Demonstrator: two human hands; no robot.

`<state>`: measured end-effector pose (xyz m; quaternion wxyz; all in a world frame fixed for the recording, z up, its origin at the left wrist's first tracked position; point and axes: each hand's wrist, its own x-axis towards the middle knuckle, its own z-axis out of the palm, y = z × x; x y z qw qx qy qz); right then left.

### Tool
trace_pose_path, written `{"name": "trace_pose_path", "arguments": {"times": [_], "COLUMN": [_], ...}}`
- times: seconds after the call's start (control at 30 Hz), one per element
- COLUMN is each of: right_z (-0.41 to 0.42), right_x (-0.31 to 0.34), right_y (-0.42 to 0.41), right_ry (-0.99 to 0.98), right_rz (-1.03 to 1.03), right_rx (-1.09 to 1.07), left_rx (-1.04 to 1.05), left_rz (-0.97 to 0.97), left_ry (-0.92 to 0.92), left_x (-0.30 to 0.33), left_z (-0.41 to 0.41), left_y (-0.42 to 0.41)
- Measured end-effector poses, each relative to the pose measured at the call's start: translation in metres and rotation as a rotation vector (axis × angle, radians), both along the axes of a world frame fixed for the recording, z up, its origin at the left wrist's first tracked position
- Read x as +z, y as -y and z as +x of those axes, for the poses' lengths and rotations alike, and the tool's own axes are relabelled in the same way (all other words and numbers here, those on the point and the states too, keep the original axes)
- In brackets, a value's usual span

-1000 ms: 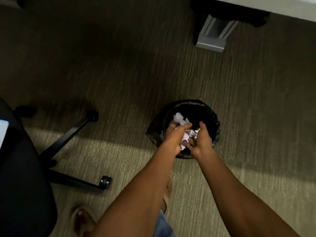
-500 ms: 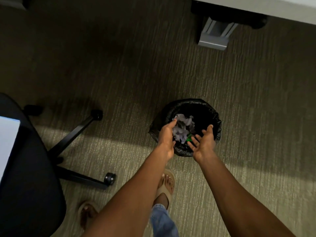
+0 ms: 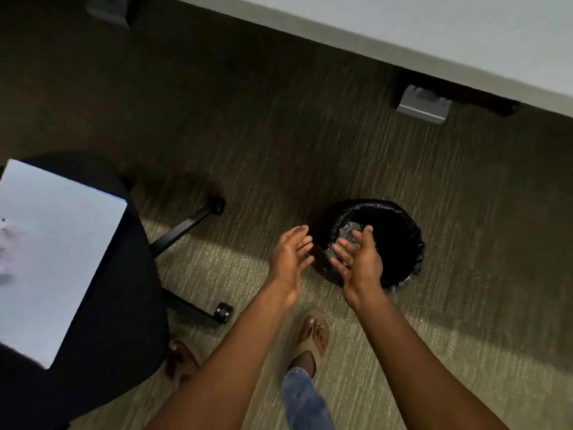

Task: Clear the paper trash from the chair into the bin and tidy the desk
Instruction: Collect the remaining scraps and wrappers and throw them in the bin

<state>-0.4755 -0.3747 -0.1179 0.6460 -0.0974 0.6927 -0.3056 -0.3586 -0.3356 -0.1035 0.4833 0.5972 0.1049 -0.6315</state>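
A round bin (image 3: pixel 400 240) lined with a black bag stands on the carpet, with crumpled paper (image 3: pixel 350 232) lying inside near its left rim. My left hand (image 3: pixel 291 252) hovers just left of the bin, fingers straight and empty. My right hand (image 3: pixel 359 259) is over the bin's left edge, palm turned inward, fingers spread, holding nothing. On the left, a black office chair (image 3: pixel 124 305) carries a flat white sheet of paper (image 3: pixel 52 259) on its seat.
The white desk edge (image 3: pixel 403 35) runs across the top right, with a grey desk foot (image 3: pixel 423 105) under it beyond the bin. The chair's black legs and castors (image 3: pixel 224 312) stick out toward my sandalled feet (image 3: pixel 313 333). Olive carpet surrounds the bin.
Both hands let go of the crumpled paper, which dropped into the bin, and then drew back and to the left with fingers spread. The view swung left, so more of the chair and sheet show.
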Motion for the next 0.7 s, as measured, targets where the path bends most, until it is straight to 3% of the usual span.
{"name": "trace_pose_path", "arguments": {"times": [0.2, 0.7], "right_z": [0.081, 0.326], "right_x": [0.006, 0.054], "right_y": [-0.038, -0.130], "right_ry": [-0.003, 0.076], "right_rz": [-0.046, -0.268], "right_rx": [0.139, 0.554], "left_rx": [0.093, 0.451], "left_rz": [-0.115, -0.145], "left_ry": [0.040, 0.191], "left_x": [0.016, 0.066], "left_z": [0.044, 0.255], "left_y": [-0.042, -0.159]}}
